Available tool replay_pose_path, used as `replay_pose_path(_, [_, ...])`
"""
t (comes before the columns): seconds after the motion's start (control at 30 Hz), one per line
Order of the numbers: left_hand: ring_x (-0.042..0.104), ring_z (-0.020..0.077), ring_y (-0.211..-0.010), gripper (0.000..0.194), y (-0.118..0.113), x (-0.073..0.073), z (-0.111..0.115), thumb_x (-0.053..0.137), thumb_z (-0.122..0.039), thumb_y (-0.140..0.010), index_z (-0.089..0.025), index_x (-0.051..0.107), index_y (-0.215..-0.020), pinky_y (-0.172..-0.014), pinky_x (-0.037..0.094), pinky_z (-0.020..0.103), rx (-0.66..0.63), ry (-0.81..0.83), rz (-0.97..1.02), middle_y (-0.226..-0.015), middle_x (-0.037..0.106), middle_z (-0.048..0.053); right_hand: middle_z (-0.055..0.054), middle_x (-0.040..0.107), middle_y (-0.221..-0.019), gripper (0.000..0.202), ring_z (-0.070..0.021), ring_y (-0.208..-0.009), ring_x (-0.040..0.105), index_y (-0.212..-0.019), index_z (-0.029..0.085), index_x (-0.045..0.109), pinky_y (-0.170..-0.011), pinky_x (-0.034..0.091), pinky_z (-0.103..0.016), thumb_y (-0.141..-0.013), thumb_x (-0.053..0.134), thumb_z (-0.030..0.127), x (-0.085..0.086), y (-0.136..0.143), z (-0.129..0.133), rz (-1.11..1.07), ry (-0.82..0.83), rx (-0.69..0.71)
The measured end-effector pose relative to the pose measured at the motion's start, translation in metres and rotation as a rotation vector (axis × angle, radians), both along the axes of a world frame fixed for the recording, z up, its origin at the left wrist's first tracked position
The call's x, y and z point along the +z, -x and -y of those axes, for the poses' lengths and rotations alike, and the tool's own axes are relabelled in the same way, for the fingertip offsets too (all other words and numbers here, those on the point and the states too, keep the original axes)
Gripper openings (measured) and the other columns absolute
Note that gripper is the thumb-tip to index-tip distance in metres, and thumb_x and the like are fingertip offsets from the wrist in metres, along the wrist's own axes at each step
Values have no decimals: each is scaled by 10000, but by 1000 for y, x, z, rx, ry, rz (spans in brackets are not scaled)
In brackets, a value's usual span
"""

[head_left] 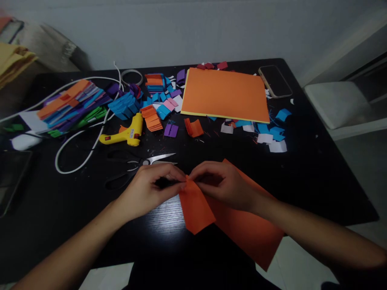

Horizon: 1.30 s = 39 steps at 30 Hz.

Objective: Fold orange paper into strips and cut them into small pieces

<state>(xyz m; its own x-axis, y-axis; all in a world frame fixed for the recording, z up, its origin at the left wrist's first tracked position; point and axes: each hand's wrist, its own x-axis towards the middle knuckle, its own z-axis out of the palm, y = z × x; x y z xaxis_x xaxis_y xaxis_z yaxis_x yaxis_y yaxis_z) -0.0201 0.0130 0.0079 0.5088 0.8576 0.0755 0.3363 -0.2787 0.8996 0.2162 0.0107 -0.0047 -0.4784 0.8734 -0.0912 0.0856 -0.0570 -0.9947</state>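
My left hand (pixel 154 186) and my right hand (pixel 225 184) meet near the front middle of the black table. Thumb and fingers of each pinch the top edge of a folded orange paper (pixel 196 209), whose lower part hangs toward me. A larger orange sheet (pixel 244 227) extends beneath my right hand and forearm, its lower corner past the table's front edge. Whether the two orange parts are one sheet I cannot tell. Open scissors (pixel 146 162) with black handles lie just beyond my left hand.
A yellow glue gun (pixel 130 133) and a looping white cable (pixel 72 169) lie at the left, near folded colored papers (pixel 77 102). Orange sheets (pixel 225 94) on yellow ones are at the back, a phone (pixel 275 81) at the back right. Paper scraps (pixel 270 139) lie around.
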Motion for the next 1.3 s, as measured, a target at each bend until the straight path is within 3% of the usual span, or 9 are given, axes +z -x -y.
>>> replay_pose_path(0.23, [754,133,-818,36,3,0,-1,738,-184,-952,-185,767,-975,-747,582,212,-66,-58,-63,-917,801,23,-49,761,-994,117,-152,-868,738,-988,184,789,-760,581,-267,-896,726,148,0,-3,-1,39,-113,45])
replay_pose_path(0.47, [764,144,-846,65,4,0,-2,707,-173,-984,-185,733,-1042,-770,589,224,-133,-235,-84,-956,797,37,-38,799,-948,85,-158,-824,760,-978,202,785,-724,609,-272,-904,747,216,0,-2,1,32,-58,-3])
replay_pose_path(0.6, [768,144,-830,77,6,0,1,688,-185,-1000,-192,716,-1071,-750,592,218,-121,-254,-117,-957,795,37,-34,813,-943,72,-167,-844,776,-966,211,794,-739,626,-277,-903,775,242,0,-3,1,15,-54,-16])
replay_pose_path(0.93, [748,123,-741,60,5,2,-1,703,-228,-995,-184,743,-1006,-670,562,189,-116,-169,-116,-878,799,20,-58,801,-993,25,-181,-922,779,-946,207,781,-798,639,-294,-938,775,230,-5,-5,-2,39,-281,47])
replay_pose_path(1.13, [716,92,-662,34,5,4,-4,724,-176,-966,-194,752,-976,-609,519,165,-145,-154,-110,-813,781,-19,-90,680,-1197,253,-171,-1097,705,-1190,234,744,-931,640,-318,-988,655,108,1,-10,-3,75,-565,225])
replay_pose_path(1.3, [729,93,-680,51,5,4,-4,736,-177,-952,-202,766,-984,-627,531,163,-186,-105,-94,-830,793,-16,-92,620,-1193,268,-157,-1047,691,-1153,221,754,-909,644,-307,-990,621,56,0,-12,-3,80,-602,289])
